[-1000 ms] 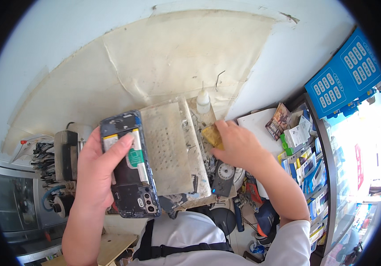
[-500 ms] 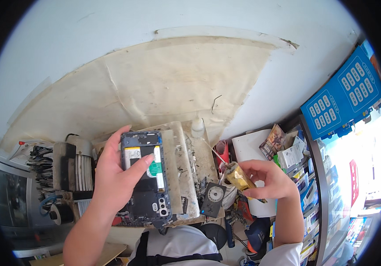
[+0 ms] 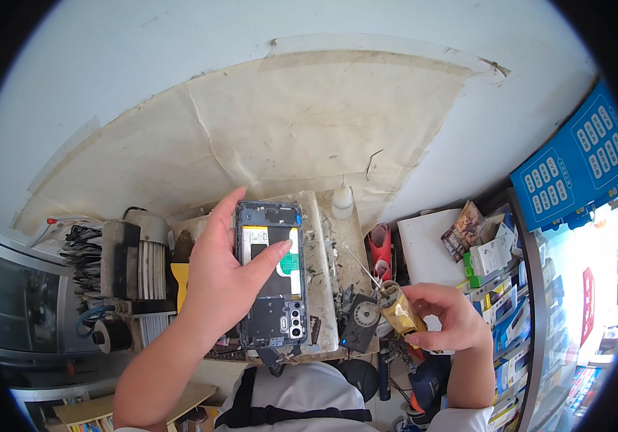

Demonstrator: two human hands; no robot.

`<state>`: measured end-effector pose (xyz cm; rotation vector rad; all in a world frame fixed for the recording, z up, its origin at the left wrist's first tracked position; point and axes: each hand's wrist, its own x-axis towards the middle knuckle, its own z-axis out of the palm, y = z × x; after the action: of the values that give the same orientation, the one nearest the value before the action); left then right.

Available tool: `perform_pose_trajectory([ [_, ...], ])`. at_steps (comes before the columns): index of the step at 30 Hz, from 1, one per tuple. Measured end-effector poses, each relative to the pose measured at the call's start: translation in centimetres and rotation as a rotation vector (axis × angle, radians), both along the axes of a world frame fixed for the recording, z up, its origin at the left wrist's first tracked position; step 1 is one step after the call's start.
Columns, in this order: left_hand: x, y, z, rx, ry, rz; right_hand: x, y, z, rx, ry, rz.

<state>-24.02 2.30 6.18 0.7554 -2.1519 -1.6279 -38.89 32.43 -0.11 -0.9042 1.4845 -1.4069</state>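
Note:
My left hand (image 3: 226,284) is closed around an opened smartphone (image 3: 266,313), back side up, with its battery and camera module exposed. The thumb lies across it beside a green label. Below the phone's lower end hangs a dark flap. In my right hand (image 3: 456,317) is a gold-wrapped tool (image 3: 399,309) with a thin metal shaft; its tip points to the far left, apart from the phone. A dark box with a round dial (image 3: 361,322) lies between the phone and the tool.
Behind the phone is a worn, littered workbench (image 3: 321,252) with a small translucent bottle (image 3: 342,201). A red object (image 3: 380,252) stands right of it. Stacked equipment (image 3: 120,259) fills the left; a shelf of packages (image 3: 510,324) runs along the right.
The whole view has shifted, so the bench sits farther right in it. My left hand has carried the phone slightly right. My right hand and the gold-wrapped tool have come nearer to me.

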Motion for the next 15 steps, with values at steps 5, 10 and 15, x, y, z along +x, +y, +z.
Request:
perform_pose_trajectory([
  [5,0.2,-0.1,0.7,-0.408,-0.164,-0.006,0.5,0.1,0.3,-0.031,-0.025,-0.004],
  [10,0.7,-0.1,2.2,-0.681,-0.512,-0.005,0.9,0.0,0.7,-0.086,-0.021,0.037],
  [15,2.0,0.0,1.9,-0.940,-0.207,0.018,2.1,0.7,1.5,-0.107,-0.069,0.090],
])
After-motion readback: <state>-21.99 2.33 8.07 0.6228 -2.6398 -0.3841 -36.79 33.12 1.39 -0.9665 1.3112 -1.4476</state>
